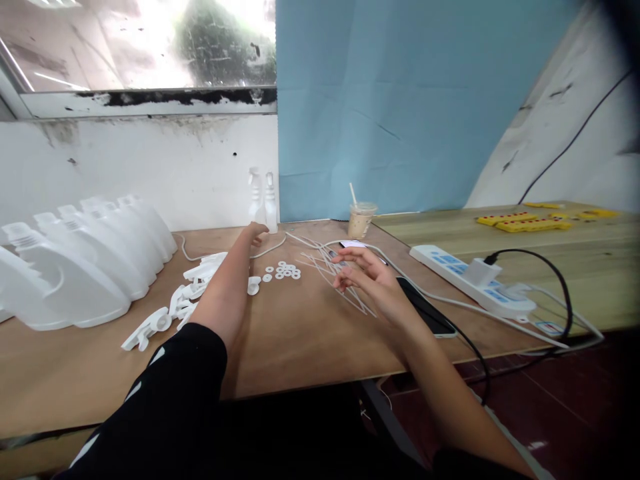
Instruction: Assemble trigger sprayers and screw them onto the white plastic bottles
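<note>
My left hand (257, 232) reaches to the back of the table, just in front of two white spray bottles, one (255, 187) partly hidden behind it and the other (271, 203) to its right. Its visible fingers look loosely apart, with nothing seen in them. Under my left forearm lies a pile of white spray trigger heads (183, 300). Small white washers (286, 271) lie in a cluster right of that arm. Over a spread of thin white tubes (353, 297) hovers my right hand (367, 275), fingers bent and apart, holding nothing visible.
Translucent empty bottles (100, 253) stand in a row at the left. A drink cup with a straw (361, 220) is at the back. On the right are a dark phone (427, 310), a power strip (473, 283) with cables, and yellow pieces (533, 225).
</note>
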Demonstrator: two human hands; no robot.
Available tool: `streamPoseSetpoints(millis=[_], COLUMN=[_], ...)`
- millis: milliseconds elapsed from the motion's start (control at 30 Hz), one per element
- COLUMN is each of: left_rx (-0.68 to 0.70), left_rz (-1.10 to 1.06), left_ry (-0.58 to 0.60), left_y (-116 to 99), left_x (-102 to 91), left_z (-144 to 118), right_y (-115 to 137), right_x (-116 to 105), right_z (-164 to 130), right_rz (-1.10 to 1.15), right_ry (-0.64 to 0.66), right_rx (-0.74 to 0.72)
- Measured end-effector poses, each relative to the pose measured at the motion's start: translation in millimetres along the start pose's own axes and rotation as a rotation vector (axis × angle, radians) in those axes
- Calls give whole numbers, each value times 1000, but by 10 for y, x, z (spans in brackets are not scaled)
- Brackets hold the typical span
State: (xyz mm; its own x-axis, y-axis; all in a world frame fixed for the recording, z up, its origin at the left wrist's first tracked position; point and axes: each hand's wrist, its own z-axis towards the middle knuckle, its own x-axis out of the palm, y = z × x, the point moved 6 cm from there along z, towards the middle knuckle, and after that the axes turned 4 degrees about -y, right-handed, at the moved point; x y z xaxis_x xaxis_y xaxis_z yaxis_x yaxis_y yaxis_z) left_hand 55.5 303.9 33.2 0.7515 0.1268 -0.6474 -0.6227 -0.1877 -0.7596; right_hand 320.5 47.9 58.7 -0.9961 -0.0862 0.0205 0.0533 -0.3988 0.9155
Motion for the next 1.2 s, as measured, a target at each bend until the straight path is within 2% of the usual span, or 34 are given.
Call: streamPoseSetpoints(millis=[100,167,267,367,467,533,600,667,733,800,867,933,1067,1200], left_rx=[16,60,156,318,468,533,607,750,896,1009,1089,1137,1169,1201], left_rz=[14,20,33,128,226,292,397,474,547,612,655,679,715,707], left_ry=[78,79,31,-22,-43,-42,7,91,101,54,19,19,60,63], left_y=[-93,-174,-279,-316,-185,2,213,371,463,501,513,525,577,604], left_x=[-117,-290,-660,-1049,-1305,-1361,-1298,-1146,-994,-857,-728,-616,-483,-450], left_z=[-46,-86,-211,-490,-896,-1166,-1407,-1634,-1829,-1986,-2114,-2208,-2280,-2290], right_y=[-42,-65,-88,-131,-190,-231,-270,-300,-325,-364,-451,-582,-820,-860], right_x=[-25,-39,-42,-14,55,149,291,464,644,820,962,1052,1141,1146], right_z=[1,4,15,30,46,58,74,107,173,257,341,407,392,330], right_rz=[-17,-37,-80,-128,-194,-279,-394,-523,-644,-741,-846,-969,-1092,-1071], right_ry=[-6,-17,-32,-17,60,167,322,480,595,661,672,635,634,613], right_rx=[8,7,-5,2,20,32,36,-4,-107,-261,-394,-462,-497,-552])
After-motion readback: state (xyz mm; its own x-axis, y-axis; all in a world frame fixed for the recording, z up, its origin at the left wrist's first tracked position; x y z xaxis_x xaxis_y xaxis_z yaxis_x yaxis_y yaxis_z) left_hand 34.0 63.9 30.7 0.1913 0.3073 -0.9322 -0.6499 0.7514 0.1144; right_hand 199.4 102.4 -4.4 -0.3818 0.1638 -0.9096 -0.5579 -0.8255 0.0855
